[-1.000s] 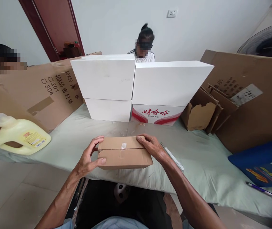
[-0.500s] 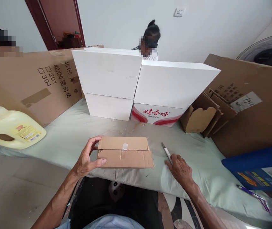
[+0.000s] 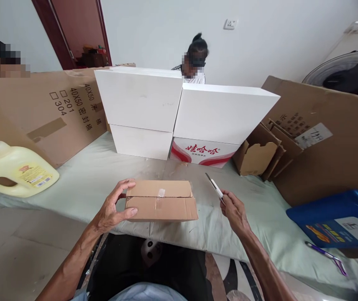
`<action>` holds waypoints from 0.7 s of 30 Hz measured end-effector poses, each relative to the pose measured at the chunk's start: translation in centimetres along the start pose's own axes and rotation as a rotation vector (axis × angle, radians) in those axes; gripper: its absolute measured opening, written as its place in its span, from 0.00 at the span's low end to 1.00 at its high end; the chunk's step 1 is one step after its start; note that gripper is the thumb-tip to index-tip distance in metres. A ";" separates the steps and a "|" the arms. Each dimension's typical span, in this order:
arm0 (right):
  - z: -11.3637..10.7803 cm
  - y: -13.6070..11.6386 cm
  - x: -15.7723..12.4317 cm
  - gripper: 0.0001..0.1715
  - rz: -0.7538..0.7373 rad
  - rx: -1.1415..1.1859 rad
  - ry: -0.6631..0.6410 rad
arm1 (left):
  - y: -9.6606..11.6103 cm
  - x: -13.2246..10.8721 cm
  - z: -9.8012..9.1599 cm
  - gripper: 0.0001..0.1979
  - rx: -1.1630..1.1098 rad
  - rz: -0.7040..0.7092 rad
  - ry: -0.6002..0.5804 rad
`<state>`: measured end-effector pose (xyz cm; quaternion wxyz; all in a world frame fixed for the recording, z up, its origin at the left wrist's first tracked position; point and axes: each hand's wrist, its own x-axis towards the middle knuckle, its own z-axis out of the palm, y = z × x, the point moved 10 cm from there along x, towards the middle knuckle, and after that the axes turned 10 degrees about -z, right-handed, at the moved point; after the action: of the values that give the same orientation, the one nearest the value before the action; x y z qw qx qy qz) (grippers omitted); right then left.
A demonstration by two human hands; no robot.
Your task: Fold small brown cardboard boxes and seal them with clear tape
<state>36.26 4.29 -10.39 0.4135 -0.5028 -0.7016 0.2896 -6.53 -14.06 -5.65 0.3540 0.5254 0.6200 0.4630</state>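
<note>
My left hand (image 3: 113, 208) is closed on the left end of a small brown cardboard box (image 3: 166, 207), thumb on the near side and fingers at the far corner. The box rests near the front edge of the cloth-covered table (image 3: 141, 167). Its two top flaps meet along a seam, with a short piece of clear tape (image 3: 161, 193) across it. To the right of the box, my right hand (image 3: 234, 211) grips a white utility knife (image 3: 215, 188). The blade is out and points up and away to the left, apart from the box.
White boxes (image 3: 141, 100) are stacked at the back. A yellow jug (image 3: 19, 169) stands left beside a large carton (image 3: 75, 113). Folded cardboard (image 3: 257, 159), a blue jug (image 3: 338, 221) and a purple-handled peeler-like tool (image 3: 321, 251) lie right. Two people sit beyond.
My right hand has lifted the utility knife off the cloth, raising its blade up and to the left. My left hand stays on the cardboard box. The view has shifted slightly.
</note>
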 end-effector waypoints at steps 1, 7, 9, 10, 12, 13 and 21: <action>0.5 -1.5 -0.1 0.31 0.011 0.076 -0.043 | 0.0 0.0 0.0 0.34 0.009 0.002 -0.002; 5.3 -13.9 -2.4 0.35 -0.098 0.307 -0.547 | 0.2 0.0 0.1 0.34 0.017 0.005 -0.006; 6.2 -16.4 -2.8 0.37 -0.146 0.285 -0.644 | 0.2 0.1 0.1 0.34 0.013 0.005 0.000; 6.5 -17.2 -2.9 0.38 -0.163 0.273 -0.673 | 0.2 0.1 0.0 0.34 0.011 0.006 0.001; 7.0 -18.0 -2.9 0.38 -0.194 0.249 -0.703 | 0.2 0.0 0.1 0.34 0.007 0.008 0.000; 7.2 -18.2 -2.9 0.38 -0.208 0.238 -0.711 | 0.3 0.0 0.1 0.34 0.005 0.008 -0.002; 6.8 -19.0 -2.3 0.35 -0.307 0.132 -0.688 | 0.6 0.0 0.2 0.37 0.004 -0.013 -0.026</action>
<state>21.82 -4.03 1.21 0.2238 -0.2375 -0.8463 0.4210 -6.17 -13.97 -5.18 0.3641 0.5279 0.6196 0.4525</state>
